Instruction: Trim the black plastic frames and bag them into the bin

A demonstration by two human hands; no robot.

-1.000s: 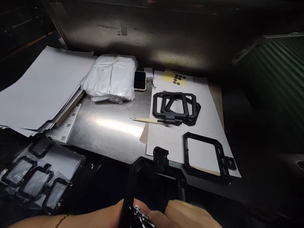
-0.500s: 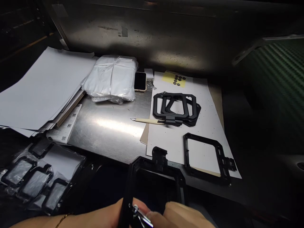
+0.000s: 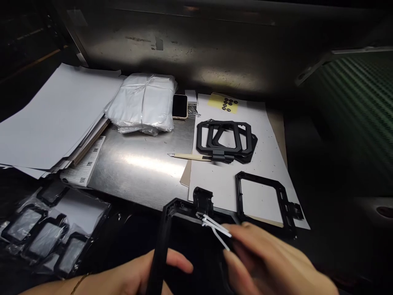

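My left hand [image 3: 138,274] grips a black plastic frame [image 3: 172,221] by its left side, holding it up in front of me at the bottom centre. My right hand [image 3: 270,262] pinches metal tweezers [image 3: 213,226], their tips touching the frame's top edge beside its tab. A single black frame [image 3: 264,200] lies flat on the white sheet [image 3: 267,155] just beyond my right hand. Farther back on that sheet sits a small stack of black frames [image 3: 227,139].
A craft knife [image 3: 188,156] lies on the steel table [image 3: 138,164]. Behind are a bundle of clear bags [image 3: 144,102], a phone [image 3: 179,105], a yellow sticker sheet [image 3: 225,103] and stacked paper [image 3: 52,119]. Bagged black parts [image 3: 46,233] sit at lower left.
My right hand has risen from the frame's lower edge and brought the tweezers up to its top edge by the tab. The frame has tilted slightly leftward.
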